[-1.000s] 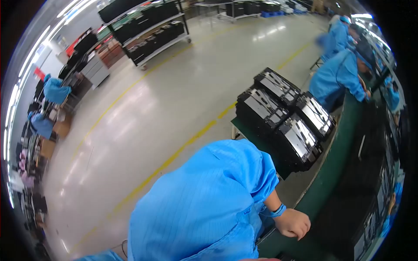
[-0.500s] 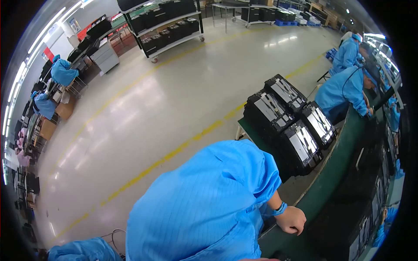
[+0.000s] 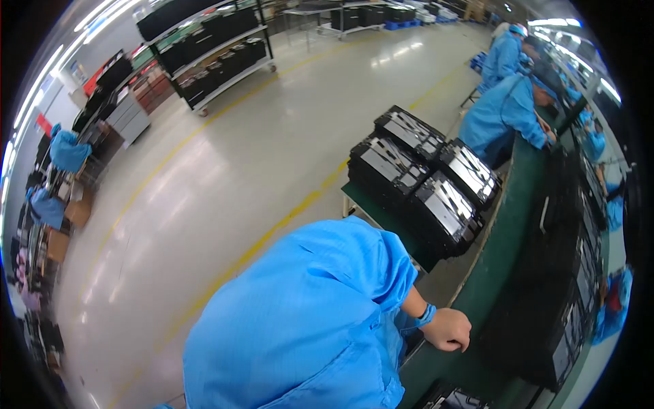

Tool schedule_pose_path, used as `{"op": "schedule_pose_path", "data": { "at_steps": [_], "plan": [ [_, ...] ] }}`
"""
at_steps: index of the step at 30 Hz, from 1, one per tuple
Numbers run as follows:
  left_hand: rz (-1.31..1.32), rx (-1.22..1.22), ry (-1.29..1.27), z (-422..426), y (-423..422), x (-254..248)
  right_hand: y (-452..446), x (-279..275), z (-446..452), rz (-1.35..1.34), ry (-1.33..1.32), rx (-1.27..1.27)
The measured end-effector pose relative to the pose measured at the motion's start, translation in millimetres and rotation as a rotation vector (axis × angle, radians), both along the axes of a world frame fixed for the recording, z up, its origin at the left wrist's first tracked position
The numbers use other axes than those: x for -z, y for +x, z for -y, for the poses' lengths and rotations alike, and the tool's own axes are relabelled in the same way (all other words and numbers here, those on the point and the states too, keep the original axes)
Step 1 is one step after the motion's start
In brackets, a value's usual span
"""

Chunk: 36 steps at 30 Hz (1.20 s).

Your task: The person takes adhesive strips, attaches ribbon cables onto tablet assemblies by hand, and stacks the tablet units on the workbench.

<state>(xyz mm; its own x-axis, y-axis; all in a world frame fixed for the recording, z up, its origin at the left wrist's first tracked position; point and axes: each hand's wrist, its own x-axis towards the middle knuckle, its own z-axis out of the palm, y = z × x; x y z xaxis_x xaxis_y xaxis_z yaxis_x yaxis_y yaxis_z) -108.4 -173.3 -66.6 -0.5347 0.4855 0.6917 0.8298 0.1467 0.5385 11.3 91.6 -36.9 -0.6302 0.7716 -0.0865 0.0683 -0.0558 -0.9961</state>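
Observation:
My left hand (image 3: 447, 329), with a blue band (image 3: 426, 315) at the wrist, is over the near edge of the green bench (image 3: 488, 273). Its fingers are curled in and pressed together, and whatever they may hold is hidden. The blue sleeve (image 3: 381, 266) of my left arm leads down to it. Below the hand, at the bottom edge, part of a black device with light panels (image 3: 455, 398) shows. Right of the hand, a long row of stacked black units (image 3: 524, 313) stands on the bench. My right hand is out of the frame.
Stacks of black units with silver panels (image 3: 446, 204) stand on a low green table beyond my arm. Two co-workers in blue (image 3: 501, 112) lean over the bench farther along. A shelf rack (image 3: 218, 68) stands across the floor. Another person's blue sleeve (image 3: 613, 307) is at the right.
The view has swung about, shifting the surroundings left since half a second ago. More of the black device at the bottom now shows. My left hand stays curled over the bench.

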Motion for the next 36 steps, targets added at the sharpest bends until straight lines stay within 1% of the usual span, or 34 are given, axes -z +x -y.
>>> {"op": "schedule_pose_path", "data": {
  "at_steps": [11,15,16,18,20,21,23,24,25,26,27,28,29,31,33,34,35,36],
  "plan": [
    [-0.011,0.052,0.094,6,2,-3,49,8,-26,-0.045,-0.151,0.24],
    [-0.012,0.008,0.042,7,0,-4,79,8,-42,-0.096,-0.233,0.421],
    [0.015,0.046,0.056,7,0,-4,85,6,-45,-0.119,-0.263,0.46],
    [-0.015,0.042,0.08,7,-1,-5,93,4,-50,-0.148,-0.29,0.519],
    [-0.007,0.064,0.12,9,2,-6,96,9,-60,-0.119,-0.248,0.492],
    [-0.01,0.062,0.162,12,6,-4,101,9,-63,-0.095,-0.21,0.44],
    [0.027,0.126,0.134,24,20,16,102,4,-56,-0.133,-0.292,0.454],
    [-0.008,0.154,0.139,33,30,29,100,3,-51,-0.113,-0.223,0.499],
    [-0.049,0.178,0.146,44,40,41,100,-1,-48,-0.097,-0.208,0.513],
    [-0.006,0.237,0.107,56,52,49,98,-3,-45,-0.113,-0.256,0.579],
    [-0.004,0.245,0.115,63,54,52,93,-5,-42,-0.137,-0.307,0.643],
    [-0.039,0.228,0.066,68,56,53,92,-8,-35,-0.094,-0.199,0.618],
    [-0.081,0.214,0.02,70,56,53,95,-4,-43,-0.103,-0.184,0.627],
    [-0.092,0.219,0.053,71,54,45,111,7,-67,-0.156,-0.342,0.486],
    [0.032,0.254,0.094,64,51,38,122,17,-86,-0.08,-0.193,0.45],
    [0.005,0.286,0.121,59,49,31,122,16,-85,-0.141,-0.228,0.497],
    [0.04,0.29,0.072,55,48,23,122,18,-83,-0.202,-0.269,0.539],
    [0.078,0.293,0.016,50,44,14,115,7,-66,-0.232,-0.27,0.565]
  ]
}}
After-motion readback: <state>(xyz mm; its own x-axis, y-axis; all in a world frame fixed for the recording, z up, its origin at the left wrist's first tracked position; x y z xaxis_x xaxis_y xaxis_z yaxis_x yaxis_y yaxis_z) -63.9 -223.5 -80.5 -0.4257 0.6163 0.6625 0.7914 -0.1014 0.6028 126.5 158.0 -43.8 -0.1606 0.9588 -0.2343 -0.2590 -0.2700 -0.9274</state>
